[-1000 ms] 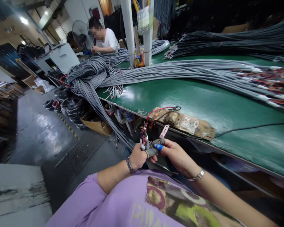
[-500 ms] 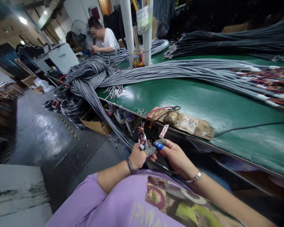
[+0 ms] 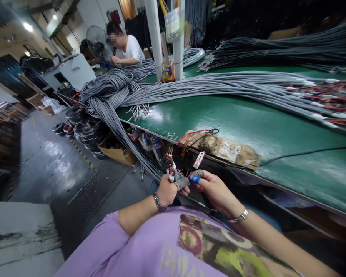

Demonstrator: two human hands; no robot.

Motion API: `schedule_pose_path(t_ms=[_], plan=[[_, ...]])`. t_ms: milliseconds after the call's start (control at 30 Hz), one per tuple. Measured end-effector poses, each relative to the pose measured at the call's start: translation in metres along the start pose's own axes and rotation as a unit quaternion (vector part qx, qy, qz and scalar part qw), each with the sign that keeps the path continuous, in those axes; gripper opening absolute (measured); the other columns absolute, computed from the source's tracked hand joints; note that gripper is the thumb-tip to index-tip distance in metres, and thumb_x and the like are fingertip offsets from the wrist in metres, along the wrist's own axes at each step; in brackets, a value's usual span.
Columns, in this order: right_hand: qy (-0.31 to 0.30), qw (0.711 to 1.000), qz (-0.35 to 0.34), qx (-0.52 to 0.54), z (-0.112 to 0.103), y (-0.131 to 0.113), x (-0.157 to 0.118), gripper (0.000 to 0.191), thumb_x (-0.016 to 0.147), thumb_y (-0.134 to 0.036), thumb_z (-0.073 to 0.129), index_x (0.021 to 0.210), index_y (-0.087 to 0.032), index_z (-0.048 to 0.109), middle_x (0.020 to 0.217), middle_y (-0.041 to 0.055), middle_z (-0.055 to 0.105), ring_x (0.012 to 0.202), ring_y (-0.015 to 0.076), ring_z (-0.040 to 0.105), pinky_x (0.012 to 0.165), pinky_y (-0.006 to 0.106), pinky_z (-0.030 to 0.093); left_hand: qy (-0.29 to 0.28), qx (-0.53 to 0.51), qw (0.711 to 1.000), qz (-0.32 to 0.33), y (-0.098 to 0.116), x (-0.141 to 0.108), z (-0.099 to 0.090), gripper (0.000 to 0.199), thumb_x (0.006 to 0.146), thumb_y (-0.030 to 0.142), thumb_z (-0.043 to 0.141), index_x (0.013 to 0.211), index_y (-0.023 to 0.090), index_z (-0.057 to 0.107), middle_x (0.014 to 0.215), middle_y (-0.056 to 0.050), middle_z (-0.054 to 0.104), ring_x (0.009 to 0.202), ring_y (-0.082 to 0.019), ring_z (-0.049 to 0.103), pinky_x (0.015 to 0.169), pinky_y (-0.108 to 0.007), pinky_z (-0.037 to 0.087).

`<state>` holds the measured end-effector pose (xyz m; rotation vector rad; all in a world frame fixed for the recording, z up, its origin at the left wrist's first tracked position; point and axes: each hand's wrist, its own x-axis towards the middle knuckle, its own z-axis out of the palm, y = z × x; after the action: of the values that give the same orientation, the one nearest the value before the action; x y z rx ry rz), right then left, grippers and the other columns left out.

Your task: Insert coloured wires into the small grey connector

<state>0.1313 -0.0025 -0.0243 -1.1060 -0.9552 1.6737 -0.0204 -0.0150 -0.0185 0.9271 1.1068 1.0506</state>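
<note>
My left hand (image 3: 167, 189) is closed around a bundle of grey cable ends, with a grey cover on its thumb. Stripped multicoloured wires (image 3: 170, 165) stick up out of that fist, and a few more fan out to the right. At the tips of these, my right hand (image 3: 210, 188) is pinched shut with blue tape on its thumb and a grey cover on a finger. The wire between its fingertips is mostly hidden. Grey cables (image 3: 132, 144) hang from the table edge down toward my left hand.
On the green table (image 3: 248, 119) lie a long grey cable bundle (image 3: 207, 84) and a taped board (image 3: 227, 150) with cords near the front edge. A white post (image 3: 178, 57) stands farther back. Beyond the cable pile sits a co-worker (image 3: 129, 50). A cardboard box (image 3: 118, 150) rests below.
My right fingertips have shifted slightly away from my left hand, and the fanned wires between them show more clearly. My left hand keeps its hold with little movement.
</note>
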Motion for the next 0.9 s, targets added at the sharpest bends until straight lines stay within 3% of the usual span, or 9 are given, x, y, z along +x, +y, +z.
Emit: schedule_pose_path(t_ms=[233, 567, 700, 800, 900], plan=[[-0.004, 0.999, 0.024, 0.029, 0.001, -0.002, 0.0, 0.034, 0.064, -0.046, 0.079, 0.073, -0.017, 0.064, 0.057, -0.0032, 0.052, 0.053, 0.0092, 0.041, 0.054, 0.025, 0.036, 0.004, 0.002, 1.0, 0.002, 0.002, -0.001, 0.002, 0.041, 0.063, 0.047, 0.077, 0.056, 0.01, 0.062, 0.049, -0.004, 0.059, 0.041, -0.011, 0.053, 0.045, -0.023, 0.044], [0.034, 0.999, -0.017, -0.012, 0.006, 0.0, -0.001, 0.034, 0.063, -0.048, 0.078, 0.067, -0.018, 0.061, 0.061, -0.0015, 0.053, 0.054, 0.0107, 0.042, 0.054, 0.027, 0.037, 0.039, -0.013, 0.999, 0.004, -0.002, 0.001, 0.0, 0.042, 0.062, 0.049, 0.076, 0.057, 0.01, 0.063, 0.048, -0.004, 0.059, 0.04, -0.011, 0.052, 0.043, -0.023, 0.043], [0.041, 0.998, 0.008, 0.055, 0.001, 0.0, -0.001, 0.034, 0.063, -0.046, 0.079, 0.063, -0.02, 0.057, 0.056, -0.0031, 0.048, 0.052, 0.0104, 0.041, 0.054, 0.027, 0.041, 0.04, -0.028, 0.999, 0.003, 0.001, 0.001, 0.0, 0.041, 0.06, 0.048, 0.078, 0.061, 0.01, 0.064, 0.049, -0.003, 0.06, 0.039, -0.011, 0.052, 0.042, -0.024, 0.043], [0.052, 0.989, 0.043, 0.134, -0.01, -0.005, 0.005, 0.032, 0.066, -0.048, 0.077, 0.069, -0.021, 0.061, 0.063, 0.0001, 0.056, 0.054, 0.0123, 0.048, 0.056, 0.029, 0.047, 0.035, -0.041, 0.999, -0.002, 0.008, 0.001, 0.002, 0.042, 0.059, 0.049, 0.078, 0.06, 0.01, 0.063, 0.048, -0.003, 0.059, 0.039, -0.011, 0.052, 0.042, -0.024, 0.043], [0.015, 0.981, 0.09, 0.173, -0.02, -0.013, 0.014, 0.03, 0.073, -0.052, 0.07, 0.075, -0.022, 0.064, 0.074, 0.0042, 0.063, 0.058, 0.0149, 0.054, 0.057, 0.03, 0.05, 0.015, -0.051, 0.999, -0.007, 0.018, 0.001, 0.006, 0.042, 0.057, 0.048, 0.079, 0.06, 0.01, 0.062, 0.048, -0.003, 0.059, 0.039, -0.011, 0.052, 0.042, -0.024, 0.044]])
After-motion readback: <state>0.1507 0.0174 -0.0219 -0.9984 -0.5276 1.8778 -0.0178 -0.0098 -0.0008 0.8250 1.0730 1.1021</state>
